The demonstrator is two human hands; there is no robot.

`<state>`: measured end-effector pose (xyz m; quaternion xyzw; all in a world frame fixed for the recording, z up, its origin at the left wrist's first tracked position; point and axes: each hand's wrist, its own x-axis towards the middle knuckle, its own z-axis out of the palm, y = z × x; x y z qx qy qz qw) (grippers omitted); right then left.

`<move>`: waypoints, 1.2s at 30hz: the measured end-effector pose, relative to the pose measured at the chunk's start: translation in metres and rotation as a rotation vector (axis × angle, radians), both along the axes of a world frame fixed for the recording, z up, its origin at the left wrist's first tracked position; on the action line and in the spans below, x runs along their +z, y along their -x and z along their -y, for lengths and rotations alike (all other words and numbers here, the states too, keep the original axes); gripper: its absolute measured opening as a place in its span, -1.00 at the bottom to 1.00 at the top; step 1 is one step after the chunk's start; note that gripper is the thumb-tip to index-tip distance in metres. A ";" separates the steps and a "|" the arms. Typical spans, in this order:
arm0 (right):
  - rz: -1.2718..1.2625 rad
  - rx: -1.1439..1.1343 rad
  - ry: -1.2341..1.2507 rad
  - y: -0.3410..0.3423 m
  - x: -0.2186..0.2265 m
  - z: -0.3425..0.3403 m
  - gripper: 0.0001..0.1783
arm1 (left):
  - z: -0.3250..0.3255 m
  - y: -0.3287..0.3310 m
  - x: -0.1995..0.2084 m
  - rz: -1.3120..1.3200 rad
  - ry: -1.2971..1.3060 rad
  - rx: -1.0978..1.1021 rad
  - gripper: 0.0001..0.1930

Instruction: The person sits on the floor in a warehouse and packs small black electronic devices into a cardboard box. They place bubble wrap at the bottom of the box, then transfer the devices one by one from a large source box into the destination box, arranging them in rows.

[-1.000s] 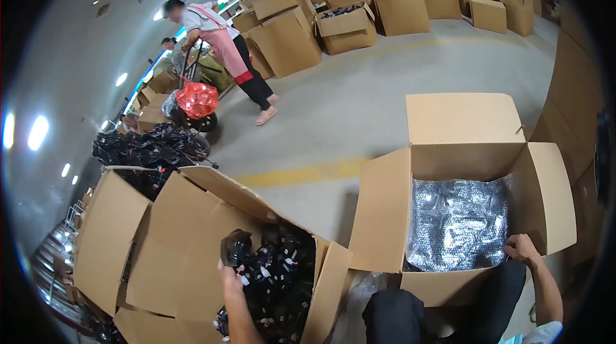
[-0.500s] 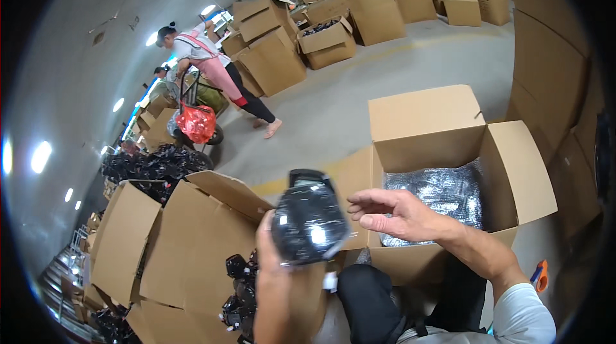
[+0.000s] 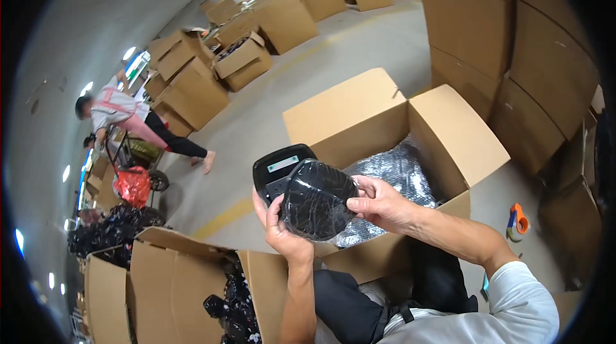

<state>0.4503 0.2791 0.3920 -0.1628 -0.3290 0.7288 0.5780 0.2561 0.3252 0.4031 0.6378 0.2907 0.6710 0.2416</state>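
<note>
Between my hands is a glossy black plastic part (image 3: pixel 317 206), rounded and angular, that looks wrapped in clear film. Its flatter black end, with a pale label, sticks out at the upper left. My left hand (image 3: pixel 282 232) grips it from the left and below, fingers curled round the edge. On the right rim, my right hand (image 3: pixel 385 205) pinches it between thumb and fingers. Just beyond and to the right stands an open cardboard box (image 3: pixel 350 113), its flaps folded out. Silvery bubble wrap (image 3: pixel 391 167) lies inside it, partly hidden by the part and my right hand.
Another open box (image 3: pixel 173 293) at the lower left holds several black parts (image 3: pixel 234 309). Stacked cartons (image 3: pixel 471 36) rise on the right. An orange and blue tool (image 3: pixel 518 221) lies on the floor. At the far left, a person in a pink apron (image 3: pixel 131 116) leans over a hand cart.
My right hand has come onto the part, which has turned so its labelled end shows. My view has swung right, shifting the surroundings left.
</note>
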 end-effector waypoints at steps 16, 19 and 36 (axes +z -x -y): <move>0.013 -0.415 0.106 -0.085 -0.013 -0.104 -0.58 | -0.046 0.037 -0.029 0.389 0.228 0.131 -0.59; 0.186 -0.140 0.280 -0.069 -0.094 -0.150 -0.63 | -0.051 0.041 -0.035 0.409 0.320 0.287 -0.62; 1.165 -0.444 0.242 0.029 -0.392 -0.314 -0.47 | -0.060 0.042 -0.055 0.335 0.721 0.269 -0.57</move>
